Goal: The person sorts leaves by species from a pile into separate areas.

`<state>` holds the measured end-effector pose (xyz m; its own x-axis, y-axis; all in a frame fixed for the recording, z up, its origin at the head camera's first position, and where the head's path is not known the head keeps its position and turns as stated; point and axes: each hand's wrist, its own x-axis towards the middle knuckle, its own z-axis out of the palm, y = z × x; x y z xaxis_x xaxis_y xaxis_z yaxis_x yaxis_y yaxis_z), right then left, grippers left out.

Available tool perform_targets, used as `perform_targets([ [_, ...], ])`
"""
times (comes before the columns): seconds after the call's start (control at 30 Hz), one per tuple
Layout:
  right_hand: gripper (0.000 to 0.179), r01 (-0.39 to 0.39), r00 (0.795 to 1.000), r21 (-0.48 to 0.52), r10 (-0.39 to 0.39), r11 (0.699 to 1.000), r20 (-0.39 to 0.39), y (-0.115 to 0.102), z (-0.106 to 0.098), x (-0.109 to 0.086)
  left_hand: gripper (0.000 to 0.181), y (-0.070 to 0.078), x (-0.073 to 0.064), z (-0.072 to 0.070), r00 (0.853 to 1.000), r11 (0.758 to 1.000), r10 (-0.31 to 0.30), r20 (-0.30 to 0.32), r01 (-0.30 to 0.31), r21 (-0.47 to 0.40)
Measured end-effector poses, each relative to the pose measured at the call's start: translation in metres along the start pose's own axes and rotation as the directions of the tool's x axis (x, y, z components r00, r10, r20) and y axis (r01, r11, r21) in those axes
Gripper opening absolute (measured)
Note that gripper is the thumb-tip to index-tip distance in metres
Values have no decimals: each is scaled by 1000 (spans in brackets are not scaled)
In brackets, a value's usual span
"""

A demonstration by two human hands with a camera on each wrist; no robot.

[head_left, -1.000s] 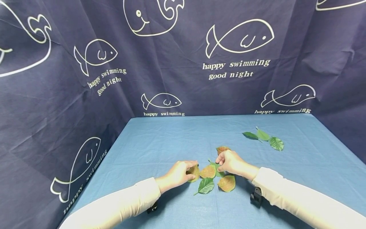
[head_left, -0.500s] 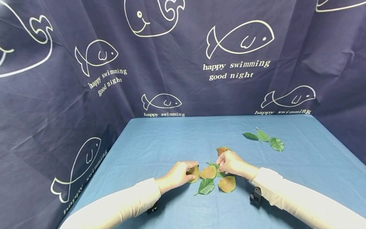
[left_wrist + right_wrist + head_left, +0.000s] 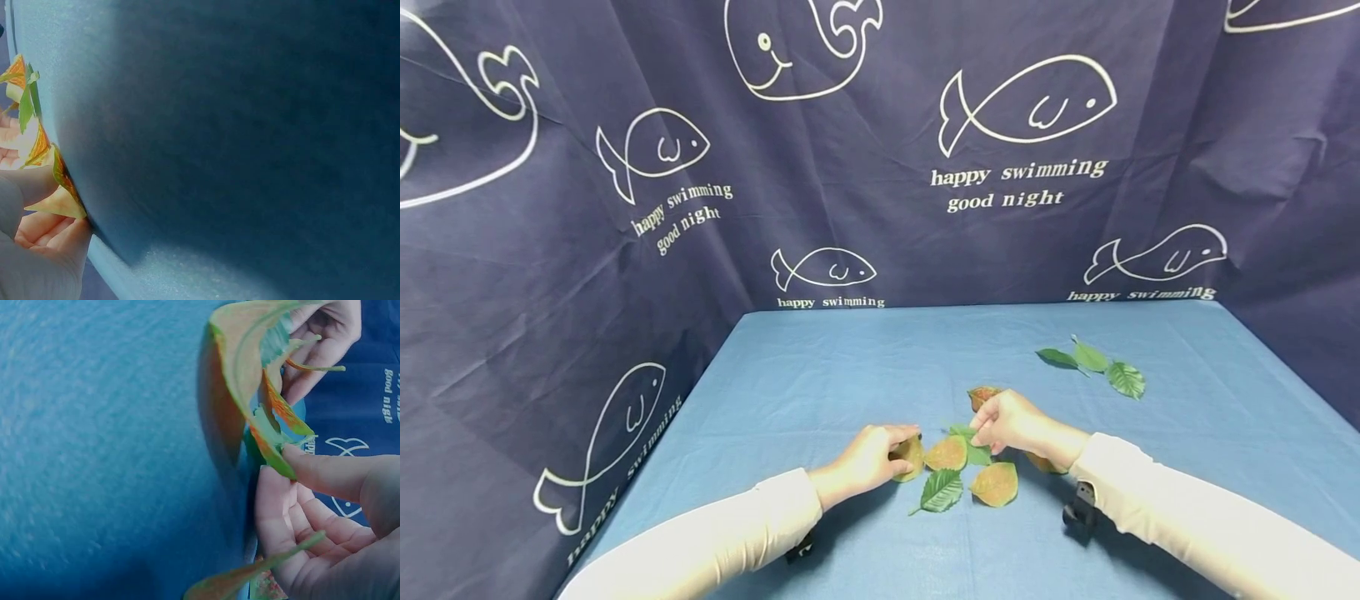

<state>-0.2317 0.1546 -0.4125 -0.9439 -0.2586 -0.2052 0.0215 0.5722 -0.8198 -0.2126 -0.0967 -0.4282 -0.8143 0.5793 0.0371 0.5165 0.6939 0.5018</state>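
My left hand (image 3: 867, 456) holds a yellow-orange leaf (image 3: 908, 458) at the table between thumb and fingers; the left wrist view shows this leaf (image 3: 59, 203) bent upward. To its right, my right hand (image 3: 1018, 423) pinches a smooth green leaf (image 3: 978, 455), its fingers covering part of it. Between the hands lies an orange leaf (image 3: 946, 454), with a serrated green leaf (image 3: 942, 490) just in front. Nearer me is another orange leaf (image 3: 996, 485), curled up large in the right wrist view. A reddish leaf (image 3: 981, 397) sits behind the right fingers.
Part of one more orange leaf (image 3: 1047, 464) shows beneath the right wrist. Several green leaves (image 3: 1092, 358) lie at the back right of the blue cloth (image 3: 820, 367). A dark curtain (image 3: 880, 192) with fish drawings rises behind and at the sides.
My right hand has shifted slightly back and to the right, and the green leaf at its fingers has turned a little. An orange leaf now shows under that wrist. The left hand stays put.
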Motion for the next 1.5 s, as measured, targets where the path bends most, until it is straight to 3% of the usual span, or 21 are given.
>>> perform_targets([
  [0.4, 22, -40, 999, 149, 37, 988, 21, 2, -11, 2, 50, -1, 0, 0, 1000, 1000, 8, -1, -8, 8],
  [0.77, 21, 0, 999, 123, 6, 992, -42, 4, -21, 7, 51, -3, 2, 3, 1000, 1000, 13, -4, -12, 24],
  [1.1, 31, 50, 998, 328, -38, 943, -44, 0, -31, 7, 50, -2, 1, 0, 1000, 1000, 0, -2, 0, 8],
  [1.5, 40, 34, 996, 368, 1, 929, -93, 8, -52, 3, 51, -2, 1, 0, 1000, 1000, -2, -1, 2, 2],
])
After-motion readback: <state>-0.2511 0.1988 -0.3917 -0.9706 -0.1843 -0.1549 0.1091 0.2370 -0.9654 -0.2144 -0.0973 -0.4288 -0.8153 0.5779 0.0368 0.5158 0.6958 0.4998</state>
